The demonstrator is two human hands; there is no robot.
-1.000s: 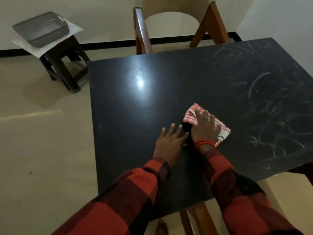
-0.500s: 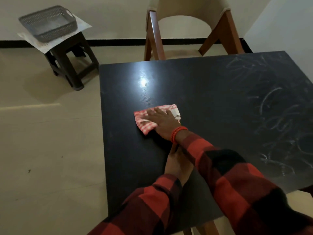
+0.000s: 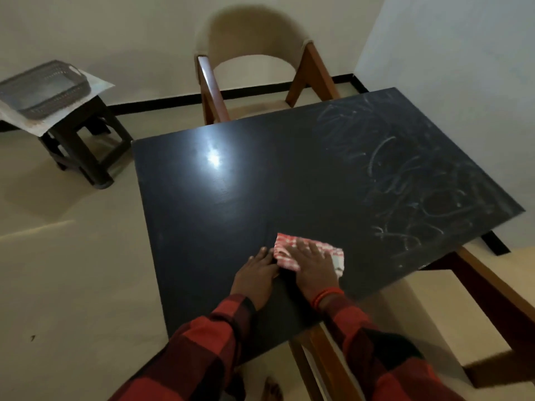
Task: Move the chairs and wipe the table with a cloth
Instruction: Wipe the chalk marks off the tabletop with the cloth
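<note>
Filling most of the view, the dark bench (image 3: 231,198) carries pale smear marks across its right half, with a wooden chair (image 3: 254,76) at its far edge and a stool (image 3: 84,146) bearing a grey basket (image 3: 43,88) off to the left. Near the bench's front edge lies the red-checked cloth (image 3: 285,248), just right of the left hand (image 3: 256,274), which rests flat with fingers straight. The right hand (image 3: 311,269) presses flat on the cloth, fingers spread.

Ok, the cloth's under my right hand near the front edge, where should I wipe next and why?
Probably sweep the cloth right and away, into the pale smears. Your right hand presses it flat, the left hand braces on the table, and the marks cover only that far right part.
</note>
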